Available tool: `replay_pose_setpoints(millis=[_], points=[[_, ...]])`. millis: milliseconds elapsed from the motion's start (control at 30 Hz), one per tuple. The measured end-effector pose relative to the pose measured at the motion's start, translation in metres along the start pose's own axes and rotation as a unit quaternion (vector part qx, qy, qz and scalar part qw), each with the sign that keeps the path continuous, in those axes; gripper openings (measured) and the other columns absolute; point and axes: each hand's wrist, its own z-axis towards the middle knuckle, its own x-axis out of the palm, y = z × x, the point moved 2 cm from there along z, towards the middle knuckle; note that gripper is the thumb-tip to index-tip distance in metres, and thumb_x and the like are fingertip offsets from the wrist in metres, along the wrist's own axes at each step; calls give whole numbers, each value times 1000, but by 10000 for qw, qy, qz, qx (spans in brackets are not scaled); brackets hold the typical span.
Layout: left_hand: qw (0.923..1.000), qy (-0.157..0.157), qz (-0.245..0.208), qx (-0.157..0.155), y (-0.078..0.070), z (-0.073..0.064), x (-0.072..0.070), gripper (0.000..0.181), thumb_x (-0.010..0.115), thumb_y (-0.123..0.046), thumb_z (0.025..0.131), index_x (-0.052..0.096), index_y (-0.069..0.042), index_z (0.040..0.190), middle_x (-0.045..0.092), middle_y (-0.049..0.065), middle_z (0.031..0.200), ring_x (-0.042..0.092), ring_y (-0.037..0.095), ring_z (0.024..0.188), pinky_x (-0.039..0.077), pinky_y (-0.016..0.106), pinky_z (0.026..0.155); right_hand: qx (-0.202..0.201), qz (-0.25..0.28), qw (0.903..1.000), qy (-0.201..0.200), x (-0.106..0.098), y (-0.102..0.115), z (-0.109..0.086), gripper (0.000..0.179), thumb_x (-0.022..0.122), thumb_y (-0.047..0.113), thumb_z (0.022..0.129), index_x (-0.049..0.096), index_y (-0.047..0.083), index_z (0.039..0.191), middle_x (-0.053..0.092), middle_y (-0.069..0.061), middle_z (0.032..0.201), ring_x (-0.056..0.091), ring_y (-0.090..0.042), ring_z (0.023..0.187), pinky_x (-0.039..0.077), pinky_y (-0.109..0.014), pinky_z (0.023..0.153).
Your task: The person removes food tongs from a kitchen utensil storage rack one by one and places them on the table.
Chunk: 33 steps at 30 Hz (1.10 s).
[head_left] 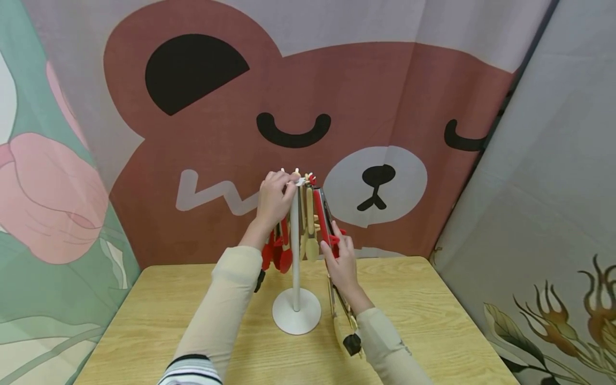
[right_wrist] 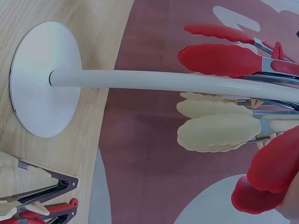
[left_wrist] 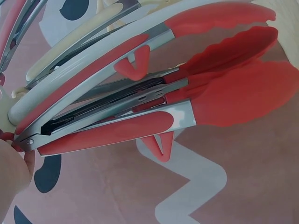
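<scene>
A white stand (head_left: pixel 295 251) with a round base holds hanging kitchen tongs. My left hand (head_left: pixel 275 195) holds the top of the stand, its fingers bent over the hooks. Just below it hang red-tipped tongs (left_wrist: pixel 243 93) with steel arms, their pivot end right at my fingers in the left wrist view. On the other side of the pole hang cream-tipped tongs (right_wrist: pixel 219 130). My right hand (head_left: pixel 343 262) grips another pair of red tongs (head_left: pixel 321 214) near the red tips, which show beside my hand in the right wrist view. The upper end of this pair reaches the stand's top.
More tongs (head_left: pixel 341 321) lie on the wooden table (head_left: pixel 399 310) to the right of the base (head_left: pixel 284 321), partly behind my right forearm. A black tip (head_left: pixel 260 280) shows beside my left sleeve. Behind the table hangs a curtain (head_left: pixel 216 139) with a bear print.
</scene>
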Motion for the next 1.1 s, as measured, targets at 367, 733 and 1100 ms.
replay_pose_setpoints(millis=[367,733,1100], points=[[9997,-73,-226,4,2,-2,1,27,44,-9,86,68,-2,96,64,9,95,50,25,89,39,39,79,-2,-1,10000,31,-3,1,1,52,57,19,87,41,14,135,47,-16,98,44,-19,69,40,-28,52],[9996,-106,-235,-63,1,-3,2,27,44,-10,87,68,-2,98,63,11,96,50,25,93,39,40,80,-126,43,9998,-129,-5,-1,3,51,58,20,86,42,13,135,47,-14,95,43,-18,67,39,-27,51],[9997,-84,-198,-137,1,-3,2,27,45,-11,88,68,-2,99,63,11,96,49,25,93,38,40,77,63,123,9999,-100,-9,-2,3,51,56,21,87,41,16,135,47,-16,98,45,-25,72,41,-30,54]])
